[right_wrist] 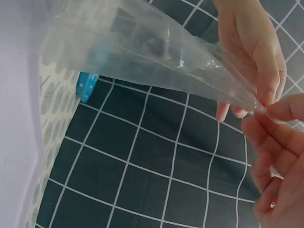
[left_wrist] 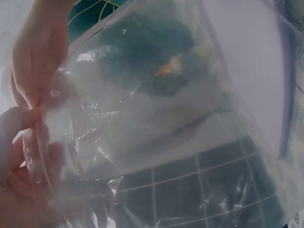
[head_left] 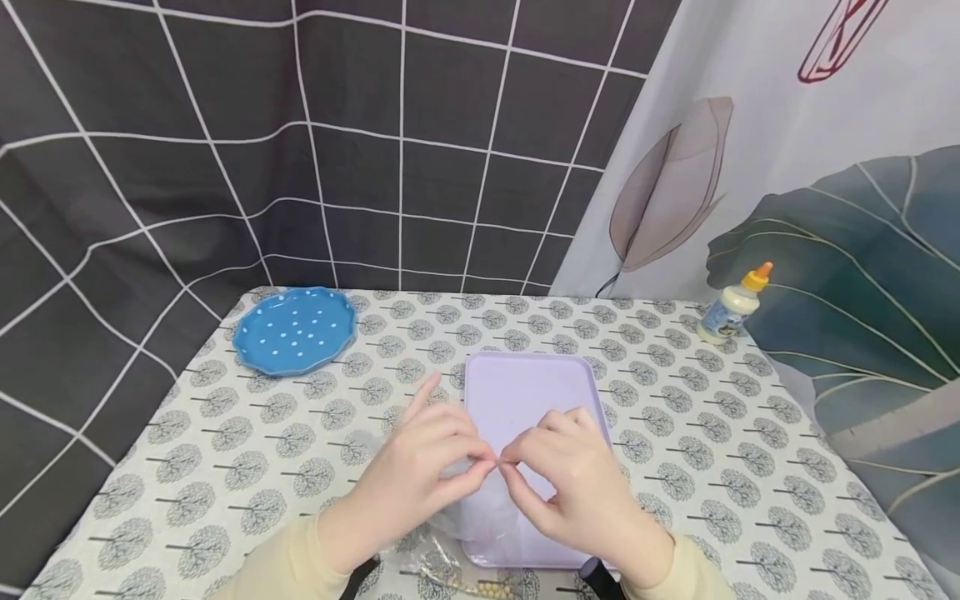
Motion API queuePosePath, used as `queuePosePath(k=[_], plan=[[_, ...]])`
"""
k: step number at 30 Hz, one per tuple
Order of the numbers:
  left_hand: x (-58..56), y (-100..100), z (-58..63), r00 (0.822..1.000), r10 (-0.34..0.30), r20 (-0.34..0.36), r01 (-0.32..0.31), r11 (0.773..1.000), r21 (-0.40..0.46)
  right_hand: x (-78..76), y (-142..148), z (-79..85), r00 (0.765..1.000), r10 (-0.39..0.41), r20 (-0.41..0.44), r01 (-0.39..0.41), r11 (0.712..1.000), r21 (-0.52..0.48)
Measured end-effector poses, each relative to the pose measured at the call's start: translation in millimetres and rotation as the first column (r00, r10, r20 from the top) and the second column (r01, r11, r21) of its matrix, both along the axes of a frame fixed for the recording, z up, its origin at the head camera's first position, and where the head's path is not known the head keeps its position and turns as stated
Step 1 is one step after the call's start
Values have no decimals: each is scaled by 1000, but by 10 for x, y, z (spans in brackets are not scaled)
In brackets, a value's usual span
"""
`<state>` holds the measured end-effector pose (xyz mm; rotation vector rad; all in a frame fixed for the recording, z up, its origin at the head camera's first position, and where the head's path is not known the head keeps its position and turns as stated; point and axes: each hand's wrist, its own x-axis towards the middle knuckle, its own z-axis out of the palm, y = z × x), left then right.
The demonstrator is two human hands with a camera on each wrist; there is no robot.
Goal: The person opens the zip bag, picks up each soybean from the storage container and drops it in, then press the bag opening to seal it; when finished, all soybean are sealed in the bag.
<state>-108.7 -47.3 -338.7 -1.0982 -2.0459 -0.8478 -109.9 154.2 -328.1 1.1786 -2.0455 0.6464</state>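
Observation:
A clear plastic bag [right_wrist: 156,61] hangs from both hands, its upper edge pinched between thumb and fingers of each. In the head view, my left hand [head_left: 431,458] and right hand [head_left: 577,479] meet fingertip to fingertip over the lilac tray [head_left: 536,387]. The bag's lower part [head_left: 438,550] drops toward the tablecloth. Small pale-yellow bead-like pieces [head_left: 495,589] show near its bottom, at the frame's lower edge. The left wrist view is mostly filled by the bag's see-through film [left_wrist: 142,118]. Whether the bag's mouth is parted cannot be told.
At the back left lies a blue plate [head_left: 295,332] with white dots. A glue bottle [head_left: 731,308] with an orange tip stands at the back right. A tree-print cloth [head_left: 720,467] covers the table, and a dark checked curtain [head_left: 360,150] hangs behind it.

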Motion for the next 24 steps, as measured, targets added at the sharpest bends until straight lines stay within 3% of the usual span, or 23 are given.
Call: queuePosePath(k=[6, 11, 16, 24], plan=[[44, 3, -6, 997, -32, -64, 27, 996, -82, 30, 24, 9, 995, 63, 79, -73, 989, 126], [100, -7, 11, 989, -91, -120, 83, 994, -72, 41, 37, 49, 973, 223, 54, -228, 966, 125], [172, -50, 76, 960, -150, -236, 139, 988, -65, 93, 24, 118, 936, 351, -26, -346, 932, 104], [226, -127, 275, 911, -150, -383, 118, 987, -106, 169, 79, 270, 908, 419, -21, -417, 907, 53]])
